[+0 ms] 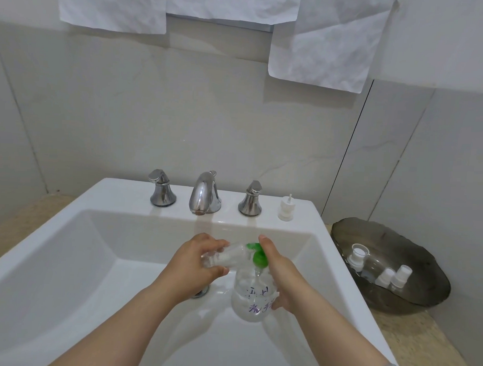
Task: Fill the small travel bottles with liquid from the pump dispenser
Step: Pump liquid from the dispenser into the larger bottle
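Over the white sink [68, 248], my left hand [196, 260] grips a small clear travel bottle [227, 255], tilted almost on its side with its mouth at the green pump nozzle. The pump dispenser [251, 295] is a clear round bottle with purple writing and a green pump head [258, 256]. My right hand [279, 271] wraps round the dispenser's right side, and its thumb lies on top of the green pump head. A white cap with a dip tube [285, 209] stands on the sink ledge.
A dark glass tray [411, 295] on the counter to the right holds three more small bottles with white tops [390, 275]. A chrome tap [204, 194] with two handles stands on the back ledge. White paper sheets hang on the wall above.
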Demonstrator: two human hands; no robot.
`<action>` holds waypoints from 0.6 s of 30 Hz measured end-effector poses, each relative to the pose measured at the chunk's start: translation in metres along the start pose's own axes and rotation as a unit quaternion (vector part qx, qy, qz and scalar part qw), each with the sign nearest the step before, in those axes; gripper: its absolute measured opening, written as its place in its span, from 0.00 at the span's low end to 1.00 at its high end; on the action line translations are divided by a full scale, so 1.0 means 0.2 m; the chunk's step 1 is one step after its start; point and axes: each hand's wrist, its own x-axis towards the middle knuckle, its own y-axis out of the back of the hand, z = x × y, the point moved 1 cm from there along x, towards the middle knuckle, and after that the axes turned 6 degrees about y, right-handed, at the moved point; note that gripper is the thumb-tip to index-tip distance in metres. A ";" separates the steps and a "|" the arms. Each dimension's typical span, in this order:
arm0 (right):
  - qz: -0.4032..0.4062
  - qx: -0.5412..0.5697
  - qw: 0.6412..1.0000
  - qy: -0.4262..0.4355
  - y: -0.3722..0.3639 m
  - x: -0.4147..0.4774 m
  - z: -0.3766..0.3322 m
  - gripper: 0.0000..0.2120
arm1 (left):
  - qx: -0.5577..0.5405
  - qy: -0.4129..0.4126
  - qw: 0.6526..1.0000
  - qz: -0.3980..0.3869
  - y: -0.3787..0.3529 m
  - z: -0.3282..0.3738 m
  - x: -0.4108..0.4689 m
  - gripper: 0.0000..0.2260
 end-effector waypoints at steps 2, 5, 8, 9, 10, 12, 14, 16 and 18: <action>0.005 -0.005 1.000 0.003 0.00 0.00 0.00 0.25 | -0.002 0.002 1.000 -0.002 0.00 0.00 0.00 0.21; 0.010 -0.009 1.000 0.015 -0.01 -0.02 -0.01 0.22 | 0.005 0.003 1.000 -0.003 0.00 0.00 0.00 0.20; 0.009 -0.008 1.000 0.025 -0.01 -0.03 -0.02 0.20 | 0.005 0.005 1.000 -0.003 0.00 -0.01 0.00 0.20; 0.008 -0.007 1.000 0.028 -0.01 -0.03 -0.01 0.19 | 0.005 0.006 1.000 -0.003 -0.01 -0.01 0.00 0.20; 0.009 -0.006 0.999 0.030 -0.01 -0.03 -0.01 0.20 | 0.006 0.006 1.000 -0.002 -0.01 0.00 0.00 0.20; 0.009 -0.003 0.999 0.032 -0.01 -0.02 -0.01 0.20 | 0.006 0.007 1.000 -0.002 -0.01 0.00 0.00 0.20; 0.016 -0.003 0.999 0.035 0.00 -0.02 0.00 0.19 | -0.001 0.006 1.000 -0.004 -0.01 0.00 0.00 0.20; 0.020 -0.005 0.999 0.032 0.01 -0.02 0.01 0.20 | -0.008 -0.001 1.000 -0.002 -0.01 0.01 0.00 0.20; 0.009 0.000 1.000 0.016 0.02 -0.01 0.01 0.24 | -0.021 -0.008 1.000 0.005 0.00 0.01 0.00 0.20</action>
